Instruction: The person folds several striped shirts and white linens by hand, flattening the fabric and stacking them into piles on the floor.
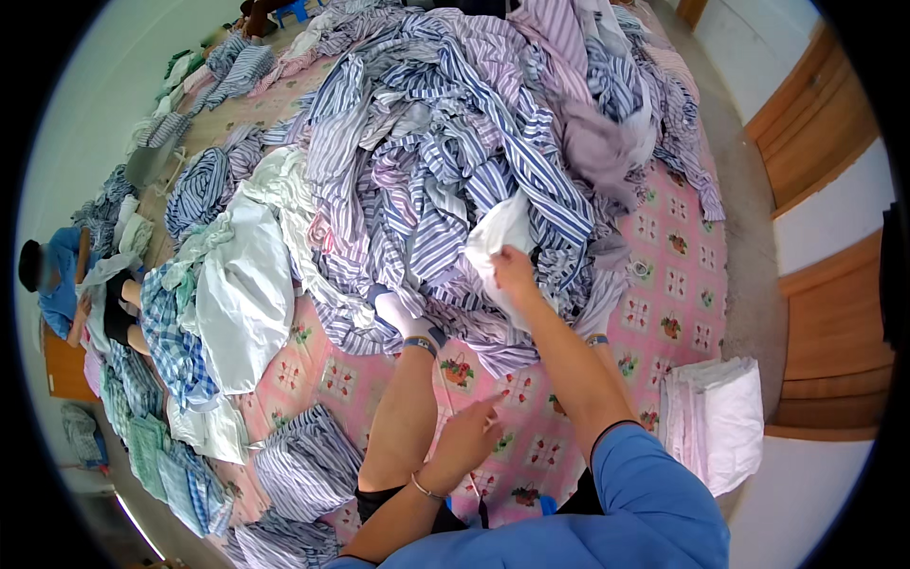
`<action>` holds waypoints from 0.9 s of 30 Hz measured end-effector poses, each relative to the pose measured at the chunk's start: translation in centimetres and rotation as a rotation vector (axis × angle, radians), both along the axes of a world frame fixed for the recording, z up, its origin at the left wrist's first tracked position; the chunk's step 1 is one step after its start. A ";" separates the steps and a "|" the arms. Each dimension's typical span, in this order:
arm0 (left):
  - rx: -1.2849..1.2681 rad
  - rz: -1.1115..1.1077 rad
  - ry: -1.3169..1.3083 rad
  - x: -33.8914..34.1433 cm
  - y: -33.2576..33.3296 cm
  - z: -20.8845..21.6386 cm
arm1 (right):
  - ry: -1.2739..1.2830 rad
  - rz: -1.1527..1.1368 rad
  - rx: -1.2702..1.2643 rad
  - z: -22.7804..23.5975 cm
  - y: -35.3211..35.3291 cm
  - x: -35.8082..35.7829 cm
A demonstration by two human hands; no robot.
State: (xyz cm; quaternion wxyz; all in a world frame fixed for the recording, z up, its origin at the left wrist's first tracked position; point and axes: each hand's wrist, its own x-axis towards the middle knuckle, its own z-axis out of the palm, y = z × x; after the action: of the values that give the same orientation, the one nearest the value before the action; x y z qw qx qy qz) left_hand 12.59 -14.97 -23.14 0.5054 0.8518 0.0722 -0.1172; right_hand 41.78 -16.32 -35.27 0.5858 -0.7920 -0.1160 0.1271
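My right hand reaches out over the near side of a large heap of striped garments. Its fingers are closed on a white cloth, whose lower part hangs down over the stripes. Whether the cloth's far end is still under the heap, I cannot tell. Back near my lap, my left hand is apart from the pile, with fingers partly stretched and nothing seen in them. Between my legs lies a pink patterned floor sheet.
A folded striped stack lies at my left, a white folded stack at my right. A white cloth and a checked cloth lie left of the heap. Another person sits far left. Wooden doors line the right wall.
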 end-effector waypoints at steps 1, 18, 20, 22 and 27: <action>-0.067 0.134 0.037 0.4 0.4 0.3 | 0.063 0.084 0.001 -0.3 -0.9 -1.9; -1.092 0.489 0.155 0.1 0.9 2.6 | 0.302 1.403 -0.046 19.5 -17.2 -36.2; -0.799 0.477 0.022 -0.4 0.7 4.3 | 0.193 1.369 -0.144 19.7 -17.7 -34.5; -0.787 0.569 0.010 -2.1 0.9 6.3 | 0.016 1.120 -0.193 18.6 -19.4 -32.8; -0.646 0.651 -0.080 -2.1 4.6 4.7 | -0.129 0.417 -0.477 16.9 -18.2 -18.2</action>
State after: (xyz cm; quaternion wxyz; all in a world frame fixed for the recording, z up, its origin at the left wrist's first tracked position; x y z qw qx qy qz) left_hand 10.53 -10.32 -18.45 0.7581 0.5874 0.2759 0.0642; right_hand 23.58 -34.55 -18.33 0.3366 -0.8725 -0.2795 0.2176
